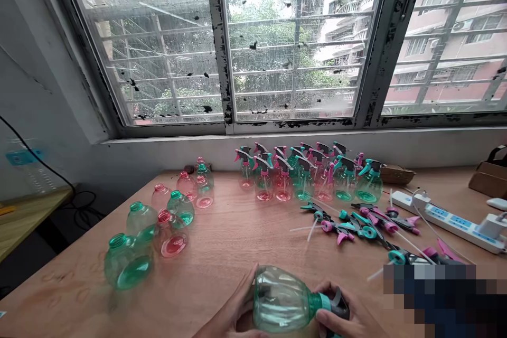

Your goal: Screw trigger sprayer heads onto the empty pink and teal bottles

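A clear green spray bottle [283,298] lies on its side between my hands at the table's front edge, its base to the left. My left hand [237,309] is wrapped around the base end. The fingers of my right hand [346,314] close on the black and teal spray head [336,303] at the bottle's neck. Part of that head is hidden behind the fingers. Nearest to my right hand is a loose pile of pink, teal and black spray heads [366,224] with thin white tubes.
Open green bottles [129,264] and pink bottles [172,235] stand at the left. Several bottles with spray heads [304,179] are grouped by the wall. A power strip [447,219] and brown boxes [396,174] lie at the right. A blurred patch covers the lower right corner.
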A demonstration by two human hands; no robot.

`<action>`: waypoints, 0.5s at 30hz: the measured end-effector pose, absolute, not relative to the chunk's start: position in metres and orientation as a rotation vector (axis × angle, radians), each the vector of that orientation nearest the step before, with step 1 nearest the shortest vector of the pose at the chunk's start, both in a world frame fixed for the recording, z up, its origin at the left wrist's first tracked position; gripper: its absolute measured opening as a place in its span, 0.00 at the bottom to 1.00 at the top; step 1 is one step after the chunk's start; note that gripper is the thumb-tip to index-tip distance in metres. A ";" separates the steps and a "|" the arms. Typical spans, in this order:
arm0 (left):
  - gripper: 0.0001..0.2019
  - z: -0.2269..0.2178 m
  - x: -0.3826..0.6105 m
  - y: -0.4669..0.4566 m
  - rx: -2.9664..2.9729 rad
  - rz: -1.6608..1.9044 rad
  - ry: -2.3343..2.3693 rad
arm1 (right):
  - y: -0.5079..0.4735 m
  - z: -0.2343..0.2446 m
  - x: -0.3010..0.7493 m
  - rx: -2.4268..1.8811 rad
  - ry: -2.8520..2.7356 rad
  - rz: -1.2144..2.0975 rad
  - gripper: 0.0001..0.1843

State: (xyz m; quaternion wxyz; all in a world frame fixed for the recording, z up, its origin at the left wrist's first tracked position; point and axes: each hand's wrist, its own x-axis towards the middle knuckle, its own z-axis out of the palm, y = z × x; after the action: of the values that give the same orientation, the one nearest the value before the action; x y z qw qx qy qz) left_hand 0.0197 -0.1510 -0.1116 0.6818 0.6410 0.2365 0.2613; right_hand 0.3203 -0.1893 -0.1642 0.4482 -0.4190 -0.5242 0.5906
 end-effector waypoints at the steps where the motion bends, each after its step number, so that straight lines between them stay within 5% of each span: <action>1: 0.50 -0.114 0.020 -0.150 1.450 0.604 0.522 | -0.189 -0.162 0.320 -1.042 -1.295 1.462 0.29; 9: 0.53 -0.120 0.017 -0.148 1.462 0.624 0.530 | -0.192 -0.150 0.317 -1.071 -1.283 1.454 0.33; 15: 0.46 -0.113 0.020 -0.152 1.424 0.609 0.568 | -0.192 -0.159 0.321 -1.049 -1.294 1.453 0.30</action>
State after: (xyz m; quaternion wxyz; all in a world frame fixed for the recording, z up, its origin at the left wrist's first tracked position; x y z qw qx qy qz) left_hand 0.0197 -0.1520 -0.1129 0.6788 0.6338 0.2528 0.2713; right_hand 0.3210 -0.1924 -0.1590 0.4489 -0.4242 -0.5229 0.5874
